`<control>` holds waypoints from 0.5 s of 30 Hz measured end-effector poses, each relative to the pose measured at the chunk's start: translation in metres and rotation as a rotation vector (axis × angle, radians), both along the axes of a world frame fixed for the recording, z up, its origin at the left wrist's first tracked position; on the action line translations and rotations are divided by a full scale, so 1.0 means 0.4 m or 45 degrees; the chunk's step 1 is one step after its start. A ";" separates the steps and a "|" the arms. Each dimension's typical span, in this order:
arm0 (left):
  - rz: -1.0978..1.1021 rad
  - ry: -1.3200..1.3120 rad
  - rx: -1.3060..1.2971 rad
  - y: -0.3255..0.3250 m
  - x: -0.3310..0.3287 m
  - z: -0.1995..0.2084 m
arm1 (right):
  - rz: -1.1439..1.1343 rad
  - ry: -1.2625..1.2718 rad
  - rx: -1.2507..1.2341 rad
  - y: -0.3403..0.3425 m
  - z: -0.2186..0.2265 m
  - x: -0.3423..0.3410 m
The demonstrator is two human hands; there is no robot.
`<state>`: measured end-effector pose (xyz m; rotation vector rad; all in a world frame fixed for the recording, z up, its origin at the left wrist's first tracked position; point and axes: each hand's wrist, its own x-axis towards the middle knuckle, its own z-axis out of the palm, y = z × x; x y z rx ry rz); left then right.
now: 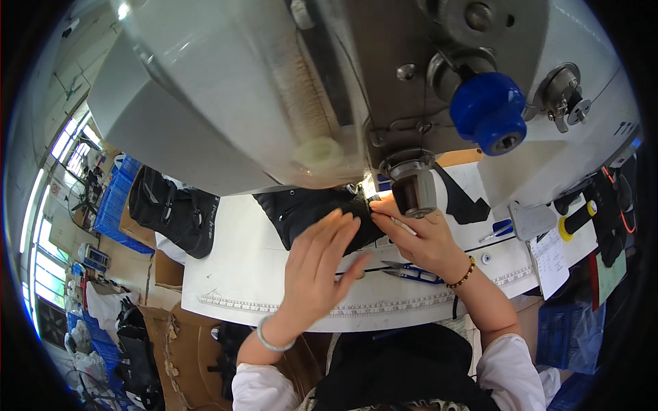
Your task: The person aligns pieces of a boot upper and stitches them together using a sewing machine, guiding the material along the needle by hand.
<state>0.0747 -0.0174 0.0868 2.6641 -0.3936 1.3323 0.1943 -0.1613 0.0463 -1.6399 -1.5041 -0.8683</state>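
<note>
A black fabric piece (pixel 308 209) lies on the white table under the head of a sewing machine (pixel 226 89). My left hand (pixel 317 264) rests over its near side, fingers stretched out and thumb apart, gripping nothing. Close to the lit needle area, the fingertips of my right hand (pixel 428 236) are pinched together at the right edge of the fabric. The machine's parts partly cover those fingertips and the needle. Blue-handled thread snips (pixel 415 272) lie just below my right hand, partly under the wrist.
A ruler strip (pixel 384 308) runs along the table's front edge. To the right are a black cut piece (pixel 460 200), a blue-handled screwdriver (pixel 499 231), a handwritten paper (pixel 550 264) and a black thread spool (pixel 579 220). Black buckled goods (pixel 175 212) sit at left; cardboard boxes (pixel 171 342) stand below.
</note>
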 end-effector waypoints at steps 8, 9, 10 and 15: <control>0.102 -0.156 0.072 0.011 0.024 -0.032 | -0.004 -0.031 0.131 0.000 0.004 -0.001; 0.076 -0.143 0.096 0.015 0.024 -0.032 | -0.003 -0.030 0.132 0.001 0.005 0.000; 0.051 -0.129 0.120 0.018 0.025 -0.033 | -0.008 -0.019 0.113 0.000 0.006 0.000; -0.014 -0.090 0.038 0.012 0.026 -0.042 | -0.007 0.008 0.119 0.010 0.004 -0.004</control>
